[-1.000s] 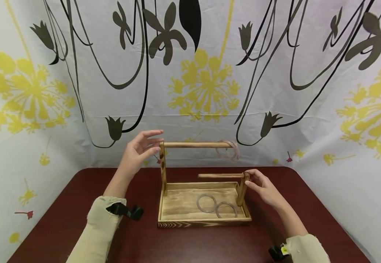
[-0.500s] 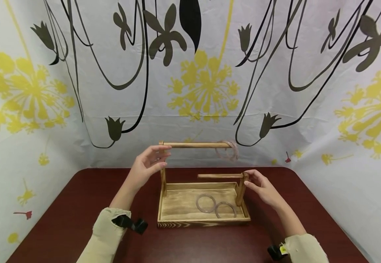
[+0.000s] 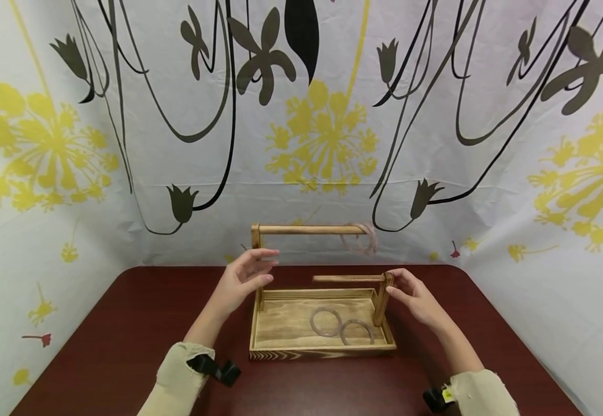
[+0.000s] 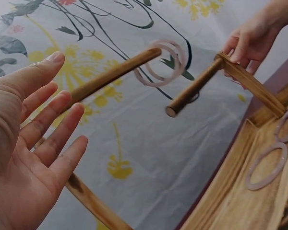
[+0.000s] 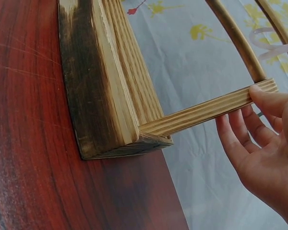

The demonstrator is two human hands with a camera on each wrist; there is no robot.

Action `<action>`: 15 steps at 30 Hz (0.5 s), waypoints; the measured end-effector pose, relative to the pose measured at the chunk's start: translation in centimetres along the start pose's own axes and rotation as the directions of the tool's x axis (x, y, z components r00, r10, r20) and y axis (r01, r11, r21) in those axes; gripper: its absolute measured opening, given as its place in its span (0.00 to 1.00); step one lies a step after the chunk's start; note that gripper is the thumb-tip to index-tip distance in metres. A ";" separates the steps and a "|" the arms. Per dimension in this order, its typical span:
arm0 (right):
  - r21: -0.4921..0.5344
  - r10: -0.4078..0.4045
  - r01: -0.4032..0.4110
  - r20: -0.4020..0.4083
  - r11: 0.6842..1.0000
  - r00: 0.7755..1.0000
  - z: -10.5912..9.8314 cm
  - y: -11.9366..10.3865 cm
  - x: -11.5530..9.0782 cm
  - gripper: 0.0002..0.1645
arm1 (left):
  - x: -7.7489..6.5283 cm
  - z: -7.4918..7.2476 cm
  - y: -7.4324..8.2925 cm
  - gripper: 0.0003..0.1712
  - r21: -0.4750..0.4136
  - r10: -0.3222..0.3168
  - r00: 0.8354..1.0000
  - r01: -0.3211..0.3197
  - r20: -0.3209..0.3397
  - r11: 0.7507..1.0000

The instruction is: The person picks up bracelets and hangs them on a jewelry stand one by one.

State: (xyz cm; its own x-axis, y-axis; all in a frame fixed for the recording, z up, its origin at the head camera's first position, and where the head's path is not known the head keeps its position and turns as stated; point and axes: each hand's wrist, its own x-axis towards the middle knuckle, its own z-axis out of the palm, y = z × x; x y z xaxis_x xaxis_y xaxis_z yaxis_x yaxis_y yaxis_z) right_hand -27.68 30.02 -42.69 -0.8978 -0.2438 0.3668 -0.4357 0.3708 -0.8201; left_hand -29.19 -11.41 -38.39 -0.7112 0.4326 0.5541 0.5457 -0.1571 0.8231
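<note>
A wooden jewelry stand (image 3: pixel 322 353) has a shallow tray and two horizontal bars, the upper carried on the left post, the lower on the right. Pinkish translucent bangles (image 3: pixel 370 238) hang near the right end of the upper bar (image 3: pixel 301 230). Two more bangles, a left one (image 3: pixel 325 309) and a right one (image 3: pixel 355 321), lie in the tray. My left hand (image 3: pixel 239 283) is held beside the left post, fingers extended and holding nothing. With thumb and fingers, my right hand (image 3: pixel 418 297) pinches the top of the right post (image 5: pixel 206 108).
The stand sits on a dark red table (image 3: pixel 311 384). Behind and at the sides hangs a white cloth (image 3: pixel 311 202) printed with flowers. Both forearms have a black strap piece (image 3: pixel 223 372) near the sleeve cuff.
My left hand has come down from the top of the left post and slightly to the right. My right hand stays on the right post, and the bangles have not moved.
</note>
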 end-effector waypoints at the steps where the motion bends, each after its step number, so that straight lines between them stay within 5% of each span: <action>1: -0.007 0.006 -0.006 -0.003 1.000 1.000 0.0 0.0 0.0 0.19 | -0.1 0.1 -0.3 0.26 0.004 0.000 1.000 0.000 0.001 1.000; 15: 0.016 0.000 0.000 -0.007 1.000 1.000 0.1 0.1 0.1 0.18 | -1.3 1.4 -3.8 0.23 -0.016 -0.044 0.999 0.045 0.027 0.999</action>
State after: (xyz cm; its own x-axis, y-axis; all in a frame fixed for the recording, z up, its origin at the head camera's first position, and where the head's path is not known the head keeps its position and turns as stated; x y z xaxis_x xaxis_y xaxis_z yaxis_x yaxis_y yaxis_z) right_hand -27.76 29.95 -42.77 -0.8983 -0.2375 0.3697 -0.4346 0.3562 -0.8272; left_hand -29.70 -10.11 -42.39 -0.7224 0.4628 0.5137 0.5063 -0.1520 0.8489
